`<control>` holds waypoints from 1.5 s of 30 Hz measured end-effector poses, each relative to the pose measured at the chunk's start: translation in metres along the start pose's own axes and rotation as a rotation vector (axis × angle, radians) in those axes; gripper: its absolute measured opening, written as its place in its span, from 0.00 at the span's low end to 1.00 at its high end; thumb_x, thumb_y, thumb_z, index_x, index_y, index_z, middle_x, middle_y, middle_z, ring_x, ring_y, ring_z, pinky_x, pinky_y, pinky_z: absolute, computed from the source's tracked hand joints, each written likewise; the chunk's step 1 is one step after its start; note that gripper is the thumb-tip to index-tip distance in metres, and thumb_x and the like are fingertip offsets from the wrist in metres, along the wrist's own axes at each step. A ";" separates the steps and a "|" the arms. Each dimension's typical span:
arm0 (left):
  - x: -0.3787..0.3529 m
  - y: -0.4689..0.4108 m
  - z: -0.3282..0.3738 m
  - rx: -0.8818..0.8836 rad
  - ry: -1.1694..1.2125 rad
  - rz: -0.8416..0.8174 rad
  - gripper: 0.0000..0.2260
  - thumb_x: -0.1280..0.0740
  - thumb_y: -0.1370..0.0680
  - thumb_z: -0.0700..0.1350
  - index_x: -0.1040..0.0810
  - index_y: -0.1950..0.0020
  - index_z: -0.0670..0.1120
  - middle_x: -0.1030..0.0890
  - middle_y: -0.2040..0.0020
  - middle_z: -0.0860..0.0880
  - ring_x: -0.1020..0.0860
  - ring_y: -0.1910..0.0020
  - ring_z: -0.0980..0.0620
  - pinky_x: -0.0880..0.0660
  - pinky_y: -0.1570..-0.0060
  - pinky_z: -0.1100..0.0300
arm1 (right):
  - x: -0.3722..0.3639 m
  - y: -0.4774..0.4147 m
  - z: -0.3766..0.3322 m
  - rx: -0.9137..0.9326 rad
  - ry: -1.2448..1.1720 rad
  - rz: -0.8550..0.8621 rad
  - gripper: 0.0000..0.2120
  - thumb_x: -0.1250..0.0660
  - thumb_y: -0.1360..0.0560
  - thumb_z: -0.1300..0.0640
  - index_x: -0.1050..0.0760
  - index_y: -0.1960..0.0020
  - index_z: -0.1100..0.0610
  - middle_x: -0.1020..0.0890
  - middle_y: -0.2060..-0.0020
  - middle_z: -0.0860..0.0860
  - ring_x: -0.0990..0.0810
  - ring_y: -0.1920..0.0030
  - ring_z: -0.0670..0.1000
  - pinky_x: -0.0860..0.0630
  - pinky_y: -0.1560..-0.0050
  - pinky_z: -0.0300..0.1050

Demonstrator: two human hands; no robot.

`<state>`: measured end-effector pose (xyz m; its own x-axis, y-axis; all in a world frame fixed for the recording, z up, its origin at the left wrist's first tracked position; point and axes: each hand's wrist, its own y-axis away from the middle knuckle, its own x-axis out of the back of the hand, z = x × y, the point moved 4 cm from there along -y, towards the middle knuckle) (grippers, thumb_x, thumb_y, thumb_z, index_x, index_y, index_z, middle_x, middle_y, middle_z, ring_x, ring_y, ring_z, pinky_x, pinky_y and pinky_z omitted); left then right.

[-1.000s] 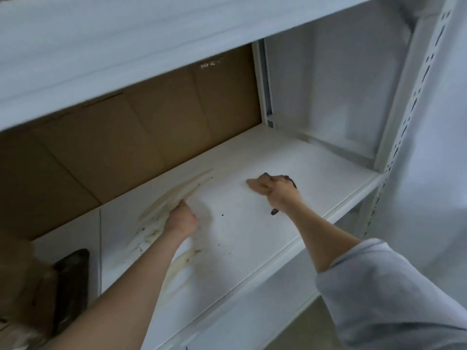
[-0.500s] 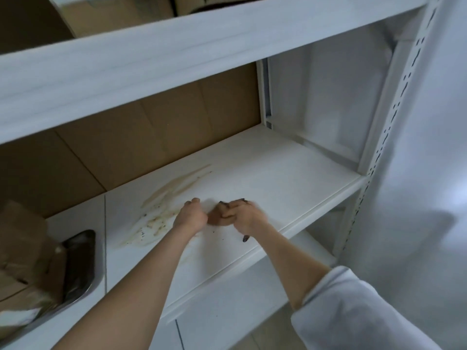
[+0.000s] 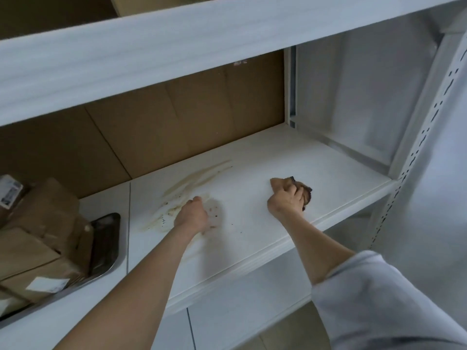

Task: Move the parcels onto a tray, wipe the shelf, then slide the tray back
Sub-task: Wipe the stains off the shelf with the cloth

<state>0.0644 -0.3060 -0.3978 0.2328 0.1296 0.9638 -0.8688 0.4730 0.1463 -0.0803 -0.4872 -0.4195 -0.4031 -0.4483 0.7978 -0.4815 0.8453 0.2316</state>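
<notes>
Right hand: the right hand (image 3: 285,200) is balled tight round a brown cloth (image 3: 305,191), pressing it down mid-shelf.
Left hand: the left hand (image 3: 193,216) is a fist, knuckles down on the shelf (image 3: 328,170), nothing showing in it.
Stains: tan streaks (image 3: 199,176) and dark specks lie at the left hand and run back from it.
Tray: the metal tray (image 3: 107,246) sits on the next bay to the left, loaded with brown parcels (image 3: 43,223).
Around: cardboard (image 3: 177,117) lines the back; the upper shelf (image 3: 177,46) hangs low overhead; a slotted post (image 3: 417,147) closes the right end.
</notes>
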 end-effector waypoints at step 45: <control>0.030 -0.151 -0.101 0.133 -0.292 0.129 0.13 0.47 0.18 0.42 0.33 0.36 0.37 0.22 0.43 0.40 0.21 0.47 0.43 0.24 0.52 0.53 | -0.075 -0.169 -0.156 0.245 -0.026 -0.061 0.28 0.50 0.20 0.49 0.45 0.24 0.61 0.40 0.25 0.59 0.49 0.24 0.59 0.49 0.26 0.55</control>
<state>0.2463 -0.2854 -0.4134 -0.0009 -0.0830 0.9966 -0.9368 0.3487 0.0281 0.1528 -0.5506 -0.4317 -0.3858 -0.5061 0.7714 -0.6784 0.7223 0.1346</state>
